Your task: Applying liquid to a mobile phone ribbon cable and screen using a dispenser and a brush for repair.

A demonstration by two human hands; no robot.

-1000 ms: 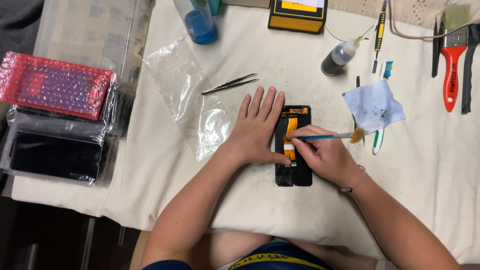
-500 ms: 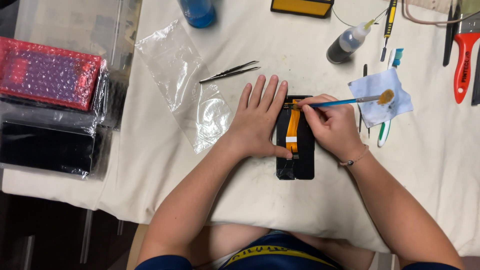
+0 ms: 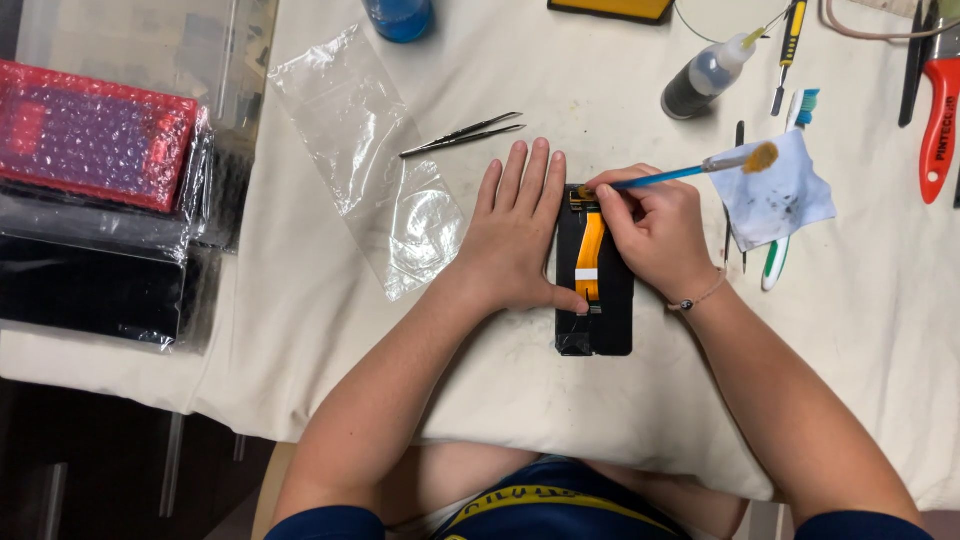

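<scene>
Phone panel [image 3: 608,320]: thin, rigid, fragile; I'd grip its long edges.
Left hand [image 3: 520,240]: flat, fingers spread, pinning it.
Right hand [image 3: 655,230]: pinching blue brush [image 3: 665,177] (bristles away).
Orange flex [image 3: 588,258]: soft, tearable.

A black rectangular phone panel w/ an orange flex strip [image 3: 594,270] is pinned flat on the cream cloth-covered table [image 3: 560,400] by the left hand [image 3: 515,235], fingers spread, thumb on the panel's lower part. A thin blue-handled brush [image 3: 680,173] is pinched in the right hand [image 3: 655,230], one end at the panel's top edge, bristles over a white stained wipe [image 3: 775,195]. Black metal tweezers [image 3: 462,134] and a clear plastic bag [image 3: 370,160] are seen to the left.
</scene>
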